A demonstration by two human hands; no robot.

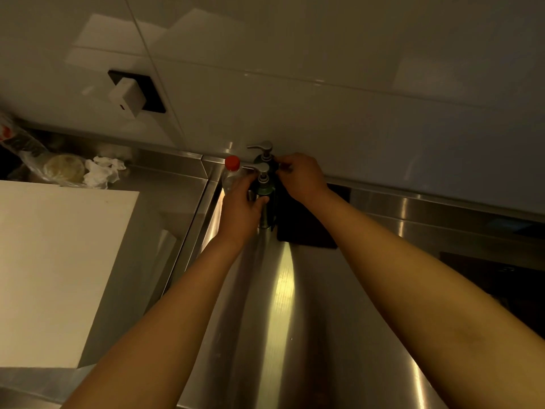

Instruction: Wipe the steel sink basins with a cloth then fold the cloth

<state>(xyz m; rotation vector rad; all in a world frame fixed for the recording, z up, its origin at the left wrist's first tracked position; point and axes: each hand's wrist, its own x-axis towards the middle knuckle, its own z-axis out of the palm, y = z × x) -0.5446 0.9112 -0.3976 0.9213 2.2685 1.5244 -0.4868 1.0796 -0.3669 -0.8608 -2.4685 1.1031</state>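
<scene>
Steel counter (283, 320), both hands on pump bottles, dark cloth (306, 228) flat beside

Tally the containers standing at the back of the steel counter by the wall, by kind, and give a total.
Pump dispenser bottles: 2, the front one gripped by the left hand, the rear one touched by the right hand.
Clear bottle with red cap: 1.
Total: 3.
</scene>
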